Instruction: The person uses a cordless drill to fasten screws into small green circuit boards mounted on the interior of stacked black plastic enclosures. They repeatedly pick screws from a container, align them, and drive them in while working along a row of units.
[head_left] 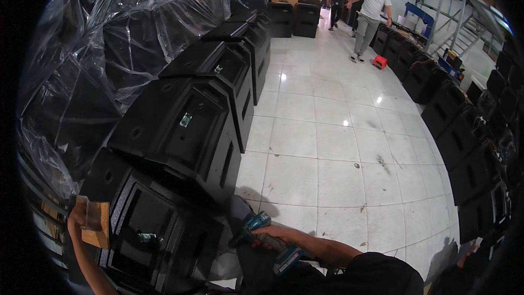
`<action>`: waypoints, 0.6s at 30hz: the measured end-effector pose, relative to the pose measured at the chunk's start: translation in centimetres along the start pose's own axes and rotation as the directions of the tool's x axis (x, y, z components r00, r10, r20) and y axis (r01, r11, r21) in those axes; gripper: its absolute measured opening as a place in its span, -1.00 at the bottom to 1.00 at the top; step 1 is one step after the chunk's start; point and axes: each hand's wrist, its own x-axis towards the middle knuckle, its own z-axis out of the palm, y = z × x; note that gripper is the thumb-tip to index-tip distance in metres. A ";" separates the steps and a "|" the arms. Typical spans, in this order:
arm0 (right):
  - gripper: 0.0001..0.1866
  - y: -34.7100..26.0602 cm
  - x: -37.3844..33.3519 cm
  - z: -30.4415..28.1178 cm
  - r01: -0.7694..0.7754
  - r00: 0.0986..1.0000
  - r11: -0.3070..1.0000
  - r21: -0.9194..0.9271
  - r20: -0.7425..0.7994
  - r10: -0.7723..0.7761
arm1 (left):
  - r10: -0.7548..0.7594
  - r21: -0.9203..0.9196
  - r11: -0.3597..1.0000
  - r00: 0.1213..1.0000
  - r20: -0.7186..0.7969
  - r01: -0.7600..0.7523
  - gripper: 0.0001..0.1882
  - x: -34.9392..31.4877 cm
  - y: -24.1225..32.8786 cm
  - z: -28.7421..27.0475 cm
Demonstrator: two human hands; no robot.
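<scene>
My right hand (pixel 275 233) is wrapped round the grip of a teal and black cordless drill (pixel 256 221), held low in front of my body. My left hand (pixel 78 216), at the lower left, is closed on the edge of a brown, box-like piece (pixel 98 237) with something clear or greyish on its top. That piece is beside the nearest black speaker cabinet (pixel 143 210). On the cabinet's recessed face lies a small green and white item (pixel 146 237), too small to make out. Another such item (pixel 186 119) lies on the second cabinet (pixel 169 112).
More black cabinets (pixel 240 49) continue the row ahead on the left. Behind them rise stacks wrapped in clear plastic (pixel 131 27). White floor tiles (pixel 327 147) run down the middle. Along the right stands another cabinet row (pixel 445 109). Two people (pixel 373 8) and a red stool (pixel 380 62) are farther off.
</scene>
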 end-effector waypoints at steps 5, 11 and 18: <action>-0.62 -0.9 -0.8 0.5 0.039 0.998 0.999 -0.033 -0.038 -0.040 | 0.096 -0.043 0.994 0.987 -0.126 -0.102 -0.67 -0.6 -4.9 1.7; -0.60 -0.9 -0.3 0.1 0.057 0.996 0.997 -0.053 -0.064 -0.060 | -0.067 0.053 0.996 0.998 -0.016 0.068 -0.69 0.7 -4.7 1.6; -0.59 -0.7 -0.3 -0.4 0.016 0.999 1.000 -0.024 -0.047 -0.017 | -0.107 0.074 0.993 0.979 0.172 0.096 -0.62 -0.1 4.4 -2.6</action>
